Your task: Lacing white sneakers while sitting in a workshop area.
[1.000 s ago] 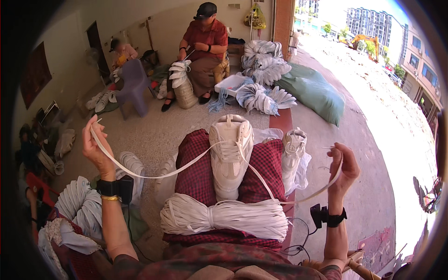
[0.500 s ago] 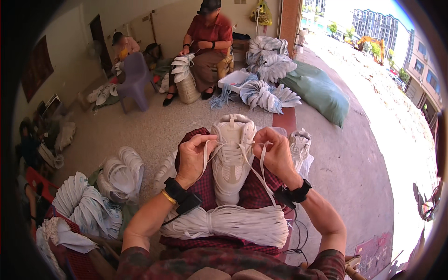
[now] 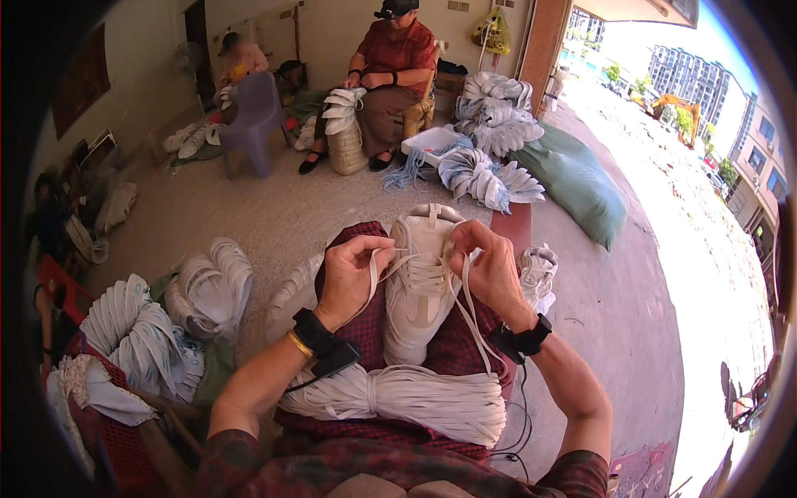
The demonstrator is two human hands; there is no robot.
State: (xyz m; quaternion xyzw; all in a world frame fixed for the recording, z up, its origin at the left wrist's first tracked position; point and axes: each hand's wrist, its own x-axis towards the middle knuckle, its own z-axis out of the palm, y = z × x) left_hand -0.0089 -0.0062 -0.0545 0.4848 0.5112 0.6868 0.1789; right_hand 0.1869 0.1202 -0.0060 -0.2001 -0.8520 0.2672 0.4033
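Note:
A cream sneaker (image 3: 413, 311) stands between my knees, its toe toward me and its laces partly threaded across the tongue. My left hand (image 3: 352, 278) pinches a white shoelace (image 3: 372, 274) at the shoe's left side, the tip pointing toward the eyelets. On the other side my right hand (image 3: 490, 267) is closed at the upper right eyelets, with a lace hanging below it; its fingertips partly hide the shoe's edge. Across my lap lies a tied bundle of white laces (image 3: 398, 402).
Stacked shoe uppers (image 3: 149, 332) lie at the left, beside more uppers (image 3: 212, 290). Another shoe (image 3: 538, 274) is at my right. Farther off are a purple chair (image 3: 256, 120), a seated co-worker (image 3: 390, 66), a white tray (image 3: 432, 143) and a green sack (image 3: 577, 178).
The view has shifted, so the room sits a little differently. My right hand has moved inward to the shoe's edge. My left hand still pinches its lace beside the shoe.

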